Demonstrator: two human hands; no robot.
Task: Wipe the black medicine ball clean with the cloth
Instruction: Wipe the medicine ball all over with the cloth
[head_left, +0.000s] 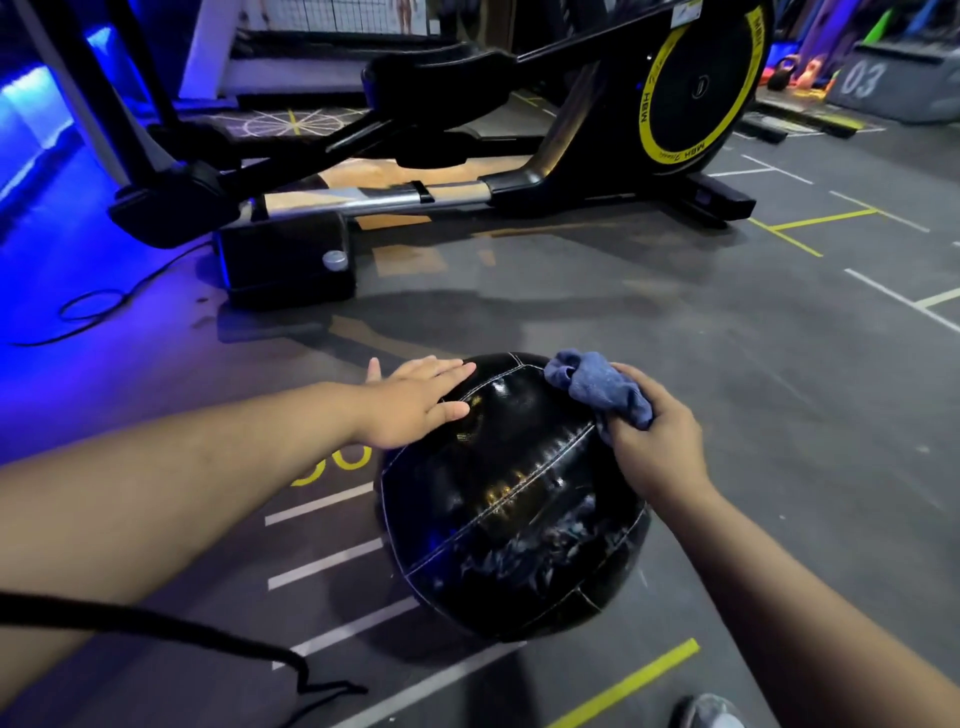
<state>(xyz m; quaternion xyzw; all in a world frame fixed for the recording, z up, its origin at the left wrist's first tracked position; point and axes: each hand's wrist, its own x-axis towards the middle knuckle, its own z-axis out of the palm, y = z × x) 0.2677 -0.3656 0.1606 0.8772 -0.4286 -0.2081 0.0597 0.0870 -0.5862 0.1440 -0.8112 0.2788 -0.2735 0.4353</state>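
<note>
A large black medicine ball (511, 499) with pale stitched seams sits on the dark gym floor in the lower middle of the head view. My left hand (415, 402) lies flat on its upper left side, fingers straight and spread. My right hand (652, 441) grips a bunched blue-grey cloth (597, 387) and holds it against the ball's upper right side. The cloth's loose end sticks out past my fingers toward the top of the ball.
An elliptical trainer (415, 171) with a yellow-ringed flywheel (701, 83) stands just beyond the ball. A black cable (88, 306) loops on the floor at left. A black cord (208, 639) crosses the lower left. A shoe tip (711, 714) shows at the bottom. White and yellow lines mark the floor.
</note>
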